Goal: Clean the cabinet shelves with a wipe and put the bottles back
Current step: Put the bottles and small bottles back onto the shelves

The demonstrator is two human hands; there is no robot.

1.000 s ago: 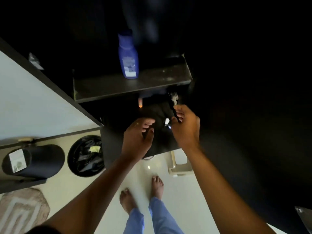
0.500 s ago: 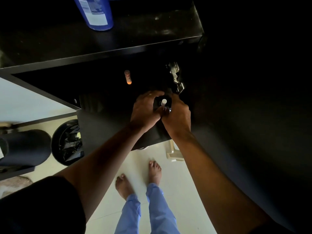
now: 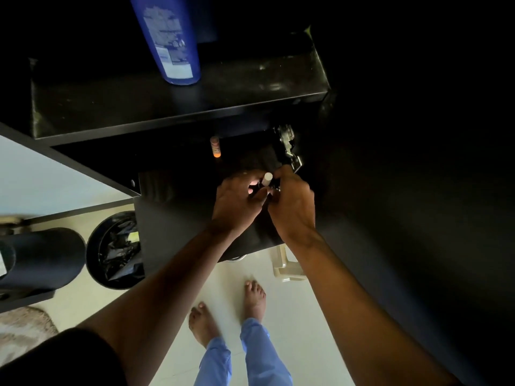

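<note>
From the head view, both hands meet at the lower shelf (image 3: 178,188) of the dark cabinet. The left hand (image 3: 237,201) and the right hand (image 3: 292,204) are curled in toward each other around a small dark bottle with a white cap (image 3: 267,178) that pokes up between them. The fingers of both wrap or pinch it, though the body of the bottle is lost in shadow, so I cannot tell exactly how each finger sits. It stands just in front of the metal hinge (image 3: 288,146), near the shelf's right end.

Further back on the same shelf a small orange tube (image 3: 215,146) stands upright, well apart from the hands. On the upper shelf (image 3: 250,87) a tall blue bottle (image 3: 172,37) stands on its own toward the left. No wipe shows anywhere.

The step looks like setting or steadying the small bottle on the lower shelf. To do it well, I would keep it upright and settle the base flat before loosening either hand, since the shelf is dark and its edge hard to judge. Keep the knuckles off the hinge, which juts out just beside the right hand. One hand should stay on until the bottle stands by itself.

Below, a lined bin (image 3: 117,252) sits on the pale floor to the left, beside a dark cylinder (image 3: 41,260).
</note>
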